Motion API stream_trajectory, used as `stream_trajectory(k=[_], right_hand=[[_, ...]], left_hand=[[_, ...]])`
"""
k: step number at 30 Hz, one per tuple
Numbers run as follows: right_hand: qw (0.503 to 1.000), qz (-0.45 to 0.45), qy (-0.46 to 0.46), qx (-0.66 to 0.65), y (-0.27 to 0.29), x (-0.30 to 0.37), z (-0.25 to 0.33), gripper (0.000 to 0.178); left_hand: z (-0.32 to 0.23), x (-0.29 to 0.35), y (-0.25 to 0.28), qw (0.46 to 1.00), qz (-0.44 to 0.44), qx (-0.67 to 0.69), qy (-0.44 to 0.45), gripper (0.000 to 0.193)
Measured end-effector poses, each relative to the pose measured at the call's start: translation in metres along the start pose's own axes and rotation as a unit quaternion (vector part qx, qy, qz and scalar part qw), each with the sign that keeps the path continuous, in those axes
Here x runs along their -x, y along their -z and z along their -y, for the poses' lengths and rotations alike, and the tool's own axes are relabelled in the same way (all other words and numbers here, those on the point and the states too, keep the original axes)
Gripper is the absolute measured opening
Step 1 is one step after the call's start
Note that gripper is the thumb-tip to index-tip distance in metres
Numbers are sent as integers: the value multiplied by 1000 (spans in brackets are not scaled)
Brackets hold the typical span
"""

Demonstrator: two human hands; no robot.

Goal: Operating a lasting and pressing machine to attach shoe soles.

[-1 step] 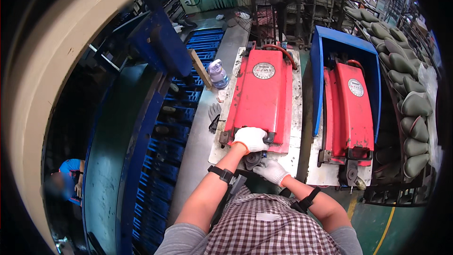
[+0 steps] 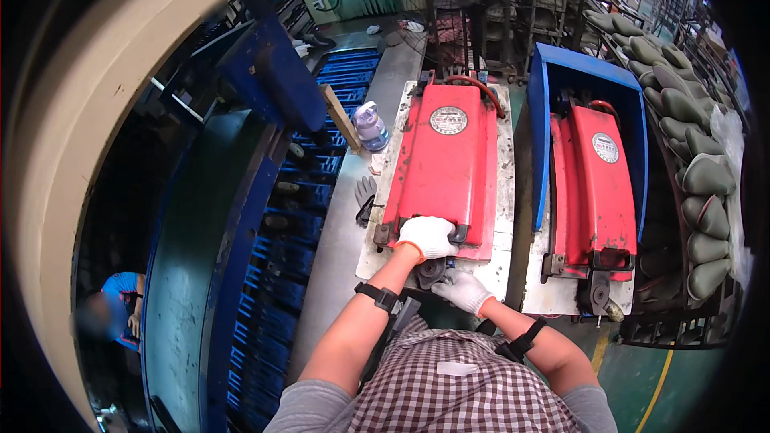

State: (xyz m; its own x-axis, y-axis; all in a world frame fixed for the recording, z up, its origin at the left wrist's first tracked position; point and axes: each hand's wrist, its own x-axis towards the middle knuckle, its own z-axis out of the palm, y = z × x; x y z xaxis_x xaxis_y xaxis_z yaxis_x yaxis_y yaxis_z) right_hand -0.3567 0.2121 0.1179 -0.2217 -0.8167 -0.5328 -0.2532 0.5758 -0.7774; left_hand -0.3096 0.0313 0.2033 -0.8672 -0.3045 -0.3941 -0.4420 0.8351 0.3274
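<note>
A red machine cover [image 2: 443,164] with a round silver label lies lengthwise on a white, stained board [image 2: 504,192] in front of me. My left hand [image 2: 431,237], in a white knit glove, is closed round the black handle [image 2: 459,234] at the cover's near end. Just below it, my right hand [image 2: 463,289], gloved alike, has its fingers drawn together at the edge of a black round fitting [image 2: 431,271]. What those fingertips touch is partly hidden.
On the right, a similar red machine [image 2: 597,184] stands inside a blue hood [image 2: 589,68]. A rack of grey-green moulded pads [image 2: 707,176] lies beyond. Left are a plastic jug [image 2: 370,127], a grey glove [image 2: 365,191] and a blue roller conveyor [image 2: 273,297]. Another person [image 2: 120,305] is at far left.
</note>
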Motion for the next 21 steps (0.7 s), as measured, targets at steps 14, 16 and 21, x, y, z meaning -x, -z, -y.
stream_trajectory(k=[14,16,21], right_hand=[[998,-42,50,-18,1,-3,-3,37],[998,-41,44,0,1,-4,-3,37],[1000,-25,6,-3,4,2,6,48]], left_hand=[[4,-7,4,1000,4,-5,-16,49],[4,-7,5,1000,5,0,-18,49],[5,-9,3,1000,11,-6,-14,47]])
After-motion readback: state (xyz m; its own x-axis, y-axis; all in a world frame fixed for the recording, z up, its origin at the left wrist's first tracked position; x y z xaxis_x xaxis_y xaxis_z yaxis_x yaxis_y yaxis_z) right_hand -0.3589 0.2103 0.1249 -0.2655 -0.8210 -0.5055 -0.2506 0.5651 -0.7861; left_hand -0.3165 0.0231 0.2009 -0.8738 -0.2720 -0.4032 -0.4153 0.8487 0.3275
